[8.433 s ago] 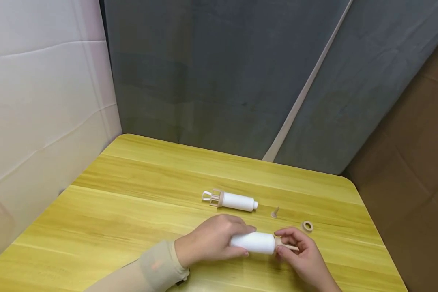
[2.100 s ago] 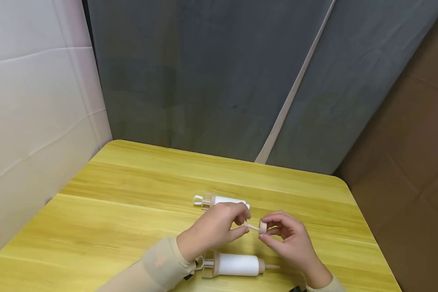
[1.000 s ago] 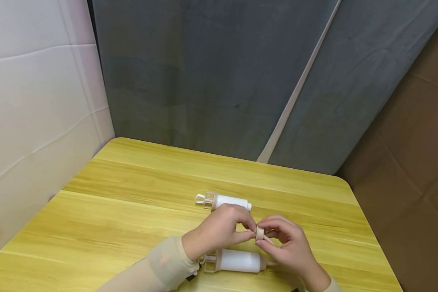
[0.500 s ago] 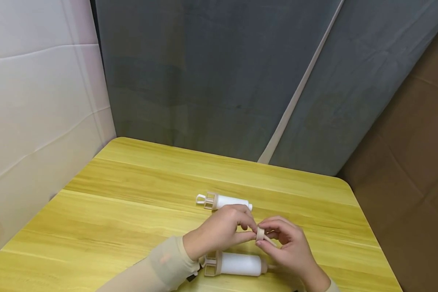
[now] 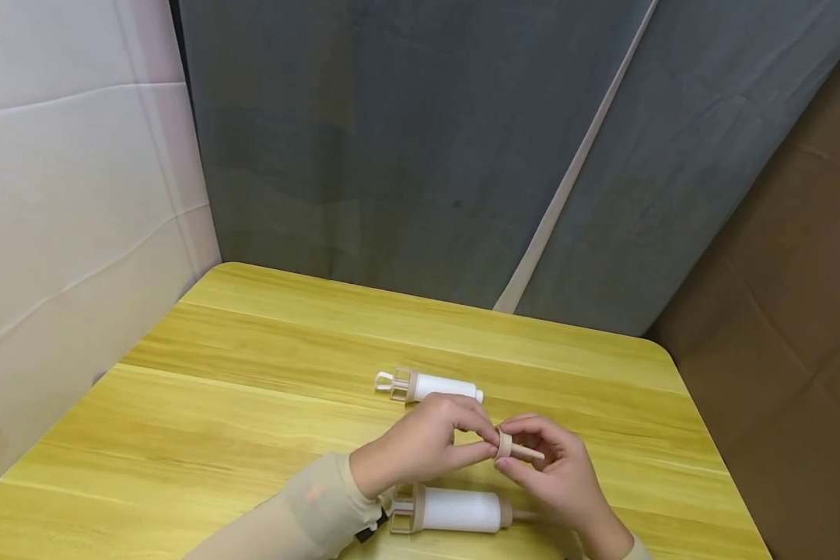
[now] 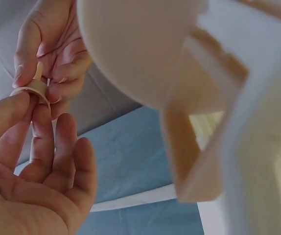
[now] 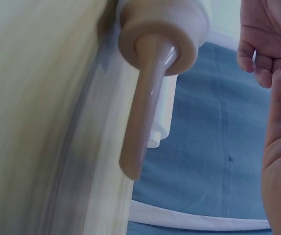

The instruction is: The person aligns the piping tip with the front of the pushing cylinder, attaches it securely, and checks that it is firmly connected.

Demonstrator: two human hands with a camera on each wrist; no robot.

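In the head view, a beige nozzle piece is held above the table just right of the lower middle of the frame, between the left hand and the right hand. The left thumb and forefinger are closed in a pinch at its ring end, their tips hiding the opening; the right thumb and fingers are curled round the ring's outside. Its slim stem points rightward and slightly down, the long axis close to level across the picture. Below the hands lies the near syringe, spout to the right, its handle end partly covered by the left sleeve; above them lies the far syringe, its lower edge partly hidden by the left hand. In the left wrist view, the nozzle piece sits at the upper left, stem pointing up and a little right, ring rim toward the left fingertips; the near syringe's beige handle frame looms large and blurred at the right. In the right wrist view, the near syringe's spout slants toward the lower left, while both hands are cut off at the right edge; the pale sliver between them is probably the ring.
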